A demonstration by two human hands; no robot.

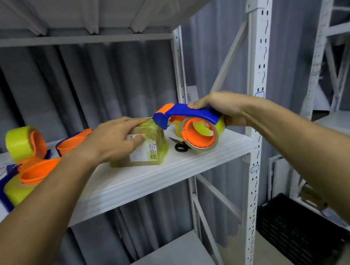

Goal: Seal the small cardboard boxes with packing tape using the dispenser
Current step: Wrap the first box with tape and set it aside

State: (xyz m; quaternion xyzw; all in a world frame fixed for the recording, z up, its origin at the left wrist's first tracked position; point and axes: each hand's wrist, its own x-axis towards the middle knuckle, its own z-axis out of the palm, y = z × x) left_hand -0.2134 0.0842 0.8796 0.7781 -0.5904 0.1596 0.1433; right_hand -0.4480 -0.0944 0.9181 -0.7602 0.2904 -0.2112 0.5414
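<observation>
A small cardboard box (148, 149), wrapped in yellowish tape and bearing a white label, sits on the white shelf (144, 182). My left hand (110, 141) lies flat on the box's top with straight fingers, pressing it down. My right hand (220, 108) grips the blue handle of a tape dispenser (192, 123) with an orange hub and a yellowish roll. The dispenser's blue and orange nose touches the box's upper right edge.
Black scissors (180, 145) lie on the shelf under the dispenser. Three more blue and orange dispensers with yellow rolls (23, 143) (73, 142) (22, 180) stand at the left. A white upright post (257, 106) rises at right, and a black crate (297, 229) sits on the floor.
</observation>
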